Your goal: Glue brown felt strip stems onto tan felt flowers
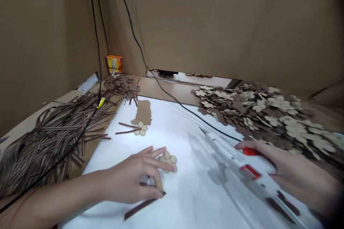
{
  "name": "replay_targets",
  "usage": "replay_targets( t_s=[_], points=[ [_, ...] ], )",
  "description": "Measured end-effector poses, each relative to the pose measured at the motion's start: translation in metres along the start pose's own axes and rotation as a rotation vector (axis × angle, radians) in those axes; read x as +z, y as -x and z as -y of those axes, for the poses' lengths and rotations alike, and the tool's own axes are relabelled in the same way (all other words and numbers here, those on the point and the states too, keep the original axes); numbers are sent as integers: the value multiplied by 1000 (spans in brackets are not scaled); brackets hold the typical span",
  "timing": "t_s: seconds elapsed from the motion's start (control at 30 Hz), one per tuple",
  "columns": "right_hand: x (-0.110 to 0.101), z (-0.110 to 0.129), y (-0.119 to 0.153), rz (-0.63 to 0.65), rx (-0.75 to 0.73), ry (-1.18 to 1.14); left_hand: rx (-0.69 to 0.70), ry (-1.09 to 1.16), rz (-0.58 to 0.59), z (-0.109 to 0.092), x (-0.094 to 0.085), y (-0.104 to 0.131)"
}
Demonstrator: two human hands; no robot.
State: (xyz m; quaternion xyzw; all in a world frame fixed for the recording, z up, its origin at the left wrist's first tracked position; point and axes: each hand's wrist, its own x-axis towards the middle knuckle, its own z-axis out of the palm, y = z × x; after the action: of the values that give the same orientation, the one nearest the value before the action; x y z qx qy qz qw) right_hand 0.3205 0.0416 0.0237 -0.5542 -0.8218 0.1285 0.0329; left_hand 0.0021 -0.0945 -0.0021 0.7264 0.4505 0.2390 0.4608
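Observation:
My right hand (292,171) grips a white and red glue gun (224,150), its metal nozzle pointing away to the left over the white board; gun and hand are slightly blurred. My left hand (134,177) pinches the end of a short brown ribbon strip (141,209) between thumb and a finger. The other fingers stretch over a beige felt flower (169,159), partly covering it. Farther back lies another beige flower (141,130) with two brown ribbon strips (126,129) on it, beside a torn piece of brown cardboard (144,111).
Loose brown ribbons (64,128) lie heaped at left. Brown felt flowers (122,84) sit behind them, near an orange box (114,64). Beige and brown flowers (266,114) are piled at right. A black cable (135,39) hangs across the white board (166,112); cardboard walls (215,25) enclose the area.

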Motion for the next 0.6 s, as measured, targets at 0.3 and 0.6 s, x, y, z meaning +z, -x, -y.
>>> replay_targets(
  t_s=[0.3,0.6],
  points=[
    [5,-8,-5,82,-109,132,-128,543,-484,5,0,-1],
    [6,6,1,-226,-393,253,-117,848,-383,2,7,0]
  ],
)
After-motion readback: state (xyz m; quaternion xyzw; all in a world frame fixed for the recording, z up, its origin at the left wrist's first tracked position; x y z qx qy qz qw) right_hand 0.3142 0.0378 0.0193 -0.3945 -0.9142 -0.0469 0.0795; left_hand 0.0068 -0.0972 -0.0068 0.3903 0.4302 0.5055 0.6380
